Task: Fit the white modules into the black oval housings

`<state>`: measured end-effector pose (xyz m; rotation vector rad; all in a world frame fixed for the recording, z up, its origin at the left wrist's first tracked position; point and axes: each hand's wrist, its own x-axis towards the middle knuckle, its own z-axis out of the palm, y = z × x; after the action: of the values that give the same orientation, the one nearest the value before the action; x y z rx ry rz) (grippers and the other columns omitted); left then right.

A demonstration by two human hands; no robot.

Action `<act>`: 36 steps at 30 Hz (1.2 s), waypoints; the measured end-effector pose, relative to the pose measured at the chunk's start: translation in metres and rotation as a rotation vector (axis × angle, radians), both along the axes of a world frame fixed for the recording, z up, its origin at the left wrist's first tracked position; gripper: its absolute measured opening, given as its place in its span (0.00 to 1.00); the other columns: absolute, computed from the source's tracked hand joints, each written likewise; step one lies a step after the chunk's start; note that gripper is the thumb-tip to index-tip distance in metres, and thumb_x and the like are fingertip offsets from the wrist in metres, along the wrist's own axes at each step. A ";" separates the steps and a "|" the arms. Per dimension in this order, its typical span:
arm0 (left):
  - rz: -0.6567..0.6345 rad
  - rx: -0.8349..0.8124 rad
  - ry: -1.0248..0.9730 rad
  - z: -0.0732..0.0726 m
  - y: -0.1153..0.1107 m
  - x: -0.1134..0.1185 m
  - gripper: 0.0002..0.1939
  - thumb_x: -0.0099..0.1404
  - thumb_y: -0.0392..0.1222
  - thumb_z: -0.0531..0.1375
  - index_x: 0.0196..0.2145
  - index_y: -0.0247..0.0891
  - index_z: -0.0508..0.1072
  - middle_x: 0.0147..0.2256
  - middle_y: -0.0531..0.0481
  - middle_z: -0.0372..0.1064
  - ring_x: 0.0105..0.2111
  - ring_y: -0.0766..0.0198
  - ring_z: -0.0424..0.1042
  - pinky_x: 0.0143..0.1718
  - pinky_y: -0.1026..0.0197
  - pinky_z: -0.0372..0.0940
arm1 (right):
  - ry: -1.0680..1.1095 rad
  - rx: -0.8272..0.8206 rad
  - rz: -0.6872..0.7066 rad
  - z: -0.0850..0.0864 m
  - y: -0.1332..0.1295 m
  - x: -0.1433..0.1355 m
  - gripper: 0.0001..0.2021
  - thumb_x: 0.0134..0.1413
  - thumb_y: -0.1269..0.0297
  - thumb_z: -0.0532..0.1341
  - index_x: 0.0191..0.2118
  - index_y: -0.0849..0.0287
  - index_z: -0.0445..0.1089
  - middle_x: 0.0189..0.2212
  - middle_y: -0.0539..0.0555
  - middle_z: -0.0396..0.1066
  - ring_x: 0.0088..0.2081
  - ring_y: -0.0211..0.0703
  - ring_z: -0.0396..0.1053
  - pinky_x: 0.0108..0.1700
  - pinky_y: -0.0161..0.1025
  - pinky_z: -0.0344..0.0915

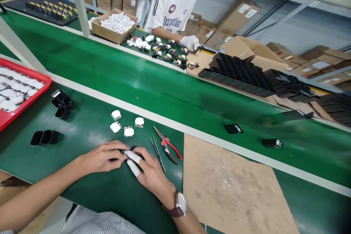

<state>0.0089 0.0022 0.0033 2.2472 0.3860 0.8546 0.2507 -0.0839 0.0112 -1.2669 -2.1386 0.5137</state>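
My left hand (105,156) and my right hand (150,168) meet over the green bench, fingers closed around a small black casing (124,151). A bit of white shows at its opening, but the fingers hide most of it. White finger cots cover two fingers of my right hand. Just beyond the hands lie several small circuit boards topped with white pads, one of them a board (128,131) right above my fingers. To the right of these rest metal tweezers (157,153) and red-handled needle-nose pliers (168,145).
Black casings (49,137) stand at the left near a red tray (44,80) of white-topped boards. A brown board (225,186) lies at right. Past a pale rail runs a green conveyor (131,69) carrying two black casings (233,128). Across it, a gloved co-worker (175,11) handles boards beside stacked casings (236,73).
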 end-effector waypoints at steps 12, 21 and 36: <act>0.067 0.252 0.130 0.028 0.031 0.026 0.08 0.74 0.34 0.61 0.34 0.38 0.73 0.45 0.42 0.78 0.41 0.59 0.75 0.44 0.58 0.72 | 0.120 0.033 -0.186 0.011 -0.038 0.024 0.20 0.72 0.70 0.59 0.65 0.50 0.68 0.56 0.58 0.74 0.55 0.46 0.76 0.58 0.44 0.76; 0.669 0.114 0.444 0.064 0.212 0.050 0.06 0.65 0.36 0.62 0.30 0.38 0.77 0.32 0.43 0.79 0.38 0.50 0.80 0.43 0.55 0.71 | -0.055 0.171 -0.230 0.017 -0.049 0.028 0.16 0.72 0.68 0.58 0.62 0.54 0.70 0.55 0.61 0.75 0.54 0.49 0.78 0.54 0.45 0.79; 0.788 0.080 0.613 0.128 0.041 -0.162 0.28 0.69 0.68 0.61 0.49 0.42 0.80 0.50 0.43 0.78 0.49 0.47 0.78 0.52 0.48 0.74 | -0.212 0.280 -0.076 -0.020 0.111 0.027 0.23 0.63 0.77 0.54 0.61 0.62 0.72 0.59 0.67 0.73 0.60 0.57 0.71 0.60 0.60 0.73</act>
<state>-0.1529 0.0432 0.1315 2.4012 1.6143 0.5041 0.2779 0.0276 -0.0092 -1.2826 -2.2287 0.0446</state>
